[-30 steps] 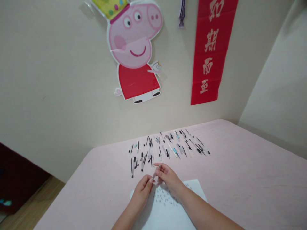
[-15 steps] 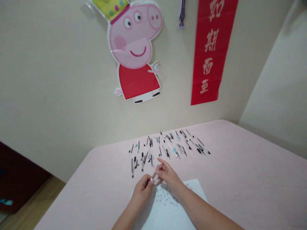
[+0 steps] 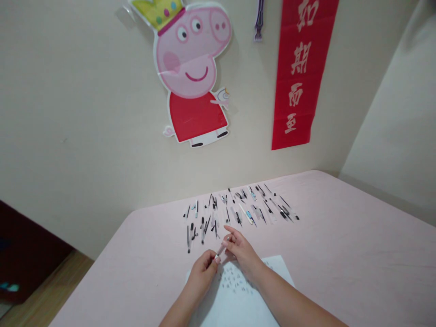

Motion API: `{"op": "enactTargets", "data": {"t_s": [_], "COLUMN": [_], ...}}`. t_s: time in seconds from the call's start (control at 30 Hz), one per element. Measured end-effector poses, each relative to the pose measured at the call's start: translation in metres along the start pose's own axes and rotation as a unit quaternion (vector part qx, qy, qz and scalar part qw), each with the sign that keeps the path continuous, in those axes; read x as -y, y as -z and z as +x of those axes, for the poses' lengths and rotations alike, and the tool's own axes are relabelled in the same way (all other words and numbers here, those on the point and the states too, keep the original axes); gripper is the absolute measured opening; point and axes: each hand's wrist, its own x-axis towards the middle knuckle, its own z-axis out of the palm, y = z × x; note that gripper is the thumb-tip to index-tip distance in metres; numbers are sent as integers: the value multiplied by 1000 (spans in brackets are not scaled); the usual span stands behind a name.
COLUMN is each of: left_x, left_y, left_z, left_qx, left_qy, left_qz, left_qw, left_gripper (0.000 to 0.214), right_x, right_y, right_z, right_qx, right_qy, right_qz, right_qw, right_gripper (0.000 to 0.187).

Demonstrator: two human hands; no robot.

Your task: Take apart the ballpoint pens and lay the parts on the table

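Both my hands meet over the pink table (image 3: 340, 254), pinching one thin clear pen (image 3: 222, 248) between them. My left hand (image 3: 203, 271) grips its near end with curled fingers. My right hand (image 3: 239, 250) holds the far end between thumb and fingertips. Just beyond the hands lie several pen parts (image 3: 238, 211), black, clear and a few blue, spread in a loose row. Under my wrists lies a white sheet of paper (image 3: 245, 295) with small scribbles on it.
A cartoon pig cutout (image 3: 194, 72) and a red banner (image 3: 299, 72) with characters hang on the beige wall behind the table. Wooden floor (image 3: 34, 304) and a dark piece of furniture (image 3: 20, 254) show at the lower left.
My hands have stayed almost in place; the right fingers have shifted slightly along the pen. The pen parts on the table have not moved.
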Motion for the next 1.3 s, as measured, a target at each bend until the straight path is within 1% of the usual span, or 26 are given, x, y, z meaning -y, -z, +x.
{"op": "enactTargets", "data": {"t_s": [0.1, 0.2, 0.33, 0.47, 0.57, 0.67, 0.77, 0.97, 1.07, 1.13, 1.23, 1.3], "left_x": [-3, -5, -5, -8, -9, -6, -3, 3, 5, 4, -3, -11], "left_y": [1, 3, 6, 14, 23, 33, 39, 44, 45, 44, 36, 29], "left_z": [-2, -1, 0, 0, 2, 4, 6, 8, 10, 10, 7, 3], "left_qx": [9, 12, 16, 28, 30, 24, 20, 20, 23, 15, 6, 24], "left_qy": [33, 52, 33, 15, 3, -10, -2, 14, 30, 52, 87, 106], "left_qz": [4, 4, 20, 68, 84, 87, 78, 58, 13, -33, -117, -156], "left_qw": [999, 999, 999, 997, 996, 996, 997, 998, 999, 998, 989, 982], "left_gripper": [49, 55, 57, 50, 44, 40, 37, 37, 39, 39, 40, 42], "right_x": [1, 3, 5, 6, 5, 4, 4, 2, 2, 3, 5, 5], "right_y": [1, 2, 4, 7, 10, 12, 15, 20, 20, 19, 15, 10], "right_z": [0, 1, 3, 7, 10, 13, 16, 18, 18, 18, 15, 12], "right_qx": [5, -9, -53, -100, -132, -154, -165, -165, -165, -164, -135, -98], "right_qy": [0, 4, 16, 38, 52, 60, 52, 47, 55, 54, 30, 14], "right_qz": [8, 17, 31, 41, 67, 106, 118, 118, 126, 130, 121, 102], "right_qw": [1000, 1000, 998, 993, 988, 981, 978, 978, 977, 976, 983, 990], "right_gripper": [59, 59, 57, 53, 51, 46, 40, 33, 31, 30, 30, 29]}}
